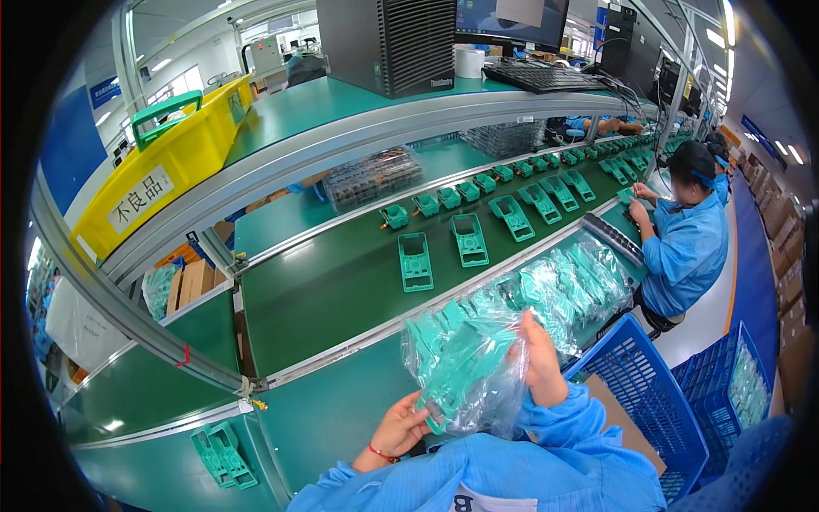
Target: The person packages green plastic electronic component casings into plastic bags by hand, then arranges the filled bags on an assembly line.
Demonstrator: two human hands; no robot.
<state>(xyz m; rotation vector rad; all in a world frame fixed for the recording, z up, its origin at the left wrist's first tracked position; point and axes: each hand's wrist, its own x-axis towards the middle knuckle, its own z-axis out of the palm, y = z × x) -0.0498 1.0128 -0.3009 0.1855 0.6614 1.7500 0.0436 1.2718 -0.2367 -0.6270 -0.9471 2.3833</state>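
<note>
Over the near edge of the flat green surface, the left hand pinches the low tip of a long green plastic frame in a clear plastic bag; the right hand half curls round the bag's right side. Soft, steady holds should stop tears.

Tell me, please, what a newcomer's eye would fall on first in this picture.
Probably the clear plastic bag with green plastic inside, held at lower centre between the left hand and right hand. Next might come the bright yellow bin at upper left, and the row of green plastic housings stretching along the dark green belt toward the upper right.
</note>
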